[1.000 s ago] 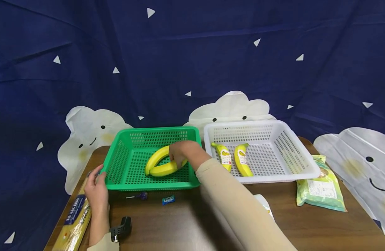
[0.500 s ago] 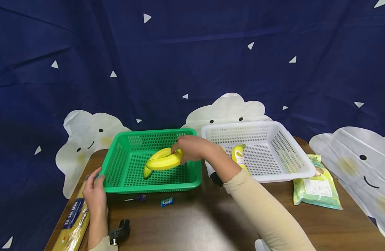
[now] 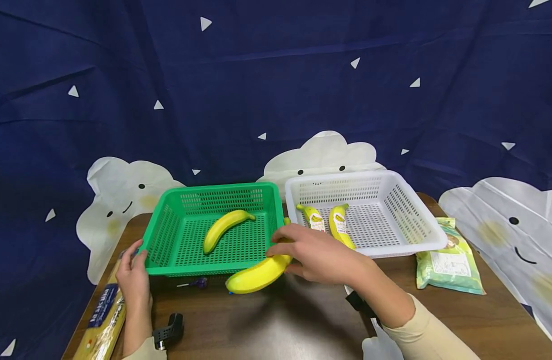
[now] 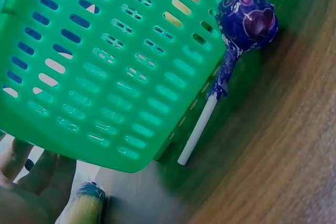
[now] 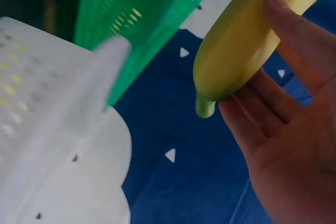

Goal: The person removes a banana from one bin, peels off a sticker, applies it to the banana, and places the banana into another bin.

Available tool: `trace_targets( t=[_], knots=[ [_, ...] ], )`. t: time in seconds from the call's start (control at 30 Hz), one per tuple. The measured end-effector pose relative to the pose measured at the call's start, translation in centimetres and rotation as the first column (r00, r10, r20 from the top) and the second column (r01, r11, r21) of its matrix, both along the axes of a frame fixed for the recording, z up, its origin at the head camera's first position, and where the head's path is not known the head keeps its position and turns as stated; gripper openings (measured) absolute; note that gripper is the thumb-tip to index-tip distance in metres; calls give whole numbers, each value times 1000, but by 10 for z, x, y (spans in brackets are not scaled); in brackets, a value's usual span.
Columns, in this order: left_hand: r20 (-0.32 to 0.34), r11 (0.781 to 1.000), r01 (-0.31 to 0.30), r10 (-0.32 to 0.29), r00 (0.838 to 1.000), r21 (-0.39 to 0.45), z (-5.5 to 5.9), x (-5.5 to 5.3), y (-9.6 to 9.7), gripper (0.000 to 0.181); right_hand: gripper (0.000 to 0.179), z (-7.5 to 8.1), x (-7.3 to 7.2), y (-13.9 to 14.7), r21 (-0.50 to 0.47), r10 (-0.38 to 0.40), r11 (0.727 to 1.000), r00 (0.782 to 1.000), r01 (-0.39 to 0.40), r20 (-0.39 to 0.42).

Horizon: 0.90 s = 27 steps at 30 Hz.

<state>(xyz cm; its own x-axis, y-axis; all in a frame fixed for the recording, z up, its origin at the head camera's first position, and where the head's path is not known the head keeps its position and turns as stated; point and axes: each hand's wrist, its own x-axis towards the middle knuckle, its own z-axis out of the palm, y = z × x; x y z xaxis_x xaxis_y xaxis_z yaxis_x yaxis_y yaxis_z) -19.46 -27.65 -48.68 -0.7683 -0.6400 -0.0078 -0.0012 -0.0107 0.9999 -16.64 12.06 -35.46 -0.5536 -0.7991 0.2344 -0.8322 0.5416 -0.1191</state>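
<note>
We are pinching a banana (image 3: 257, 277) in our right hand (image 3: 316, 252).
Our left hand (image 3: 133, 280) is resting, fingers loose, at the green basket (image 3: 190, 269), maybe keeping it from sliding.

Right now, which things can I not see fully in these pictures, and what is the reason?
Small blue thing, head view: almost covered by the held banana.
Left banana in the white basket, head view: lower end behind the right hand.
Yellow pack, head view: near end cut off by the bottom edge.
Print on the yellow-green bag, head view: too small to read.
</note>
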Motion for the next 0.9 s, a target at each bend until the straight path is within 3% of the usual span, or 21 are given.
trace_targets(
  t=[0.23,0.43,0.57,0.7,0.9],
  knots=[
    [4,1000,5,-5,1000,10,0,0,0,33,42,-29,31,11,-28,42,999,998,-41,45],
    [4,1000,13,-13,1000,10,0,-1,0,33,43,-59,53,16,-12,98,995,995,-98,11],
    [-11,999,21,-21,1000,28,3,-2,0,34,36,-78,54,22,27,63,998,997,-64,40],
    [-2,999,30,-30,1000,22,3,-1,0,34,31,-97,51,28,67,48,997,999,-49,11],
    [24,999,36,-36,999,3,2,1,-1,35,37,-109,48,31,73,48,996,998,-50,28]
  ],
)
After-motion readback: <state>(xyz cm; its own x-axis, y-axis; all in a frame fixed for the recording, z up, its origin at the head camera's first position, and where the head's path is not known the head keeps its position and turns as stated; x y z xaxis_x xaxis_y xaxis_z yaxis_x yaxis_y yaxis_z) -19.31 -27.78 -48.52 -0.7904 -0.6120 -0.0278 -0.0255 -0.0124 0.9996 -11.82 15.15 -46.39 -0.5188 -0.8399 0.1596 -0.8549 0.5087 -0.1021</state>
